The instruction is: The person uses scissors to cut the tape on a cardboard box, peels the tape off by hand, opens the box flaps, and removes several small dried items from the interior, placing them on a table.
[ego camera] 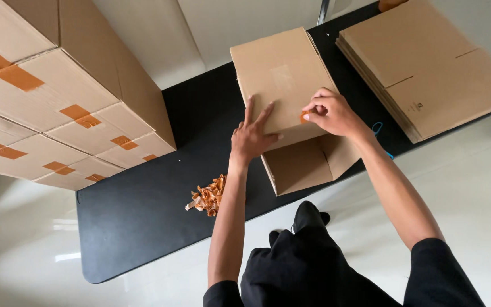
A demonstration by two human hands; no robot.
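The box (pixel 282 79) on the table (pixel 143 210) is pressed flat by the left hand (pixel 251 136), fingers spread; tape (pixel 303 117) on it is pinched by the right hand (pixel 331 112). Peeling seems underway; a steady pull is needed next.

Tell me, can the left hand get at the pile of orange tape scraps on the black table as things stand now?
Probably yes. The left hand lies flat on the cardboard box, and the tape scraps lie beside its forearm with only bare table between.
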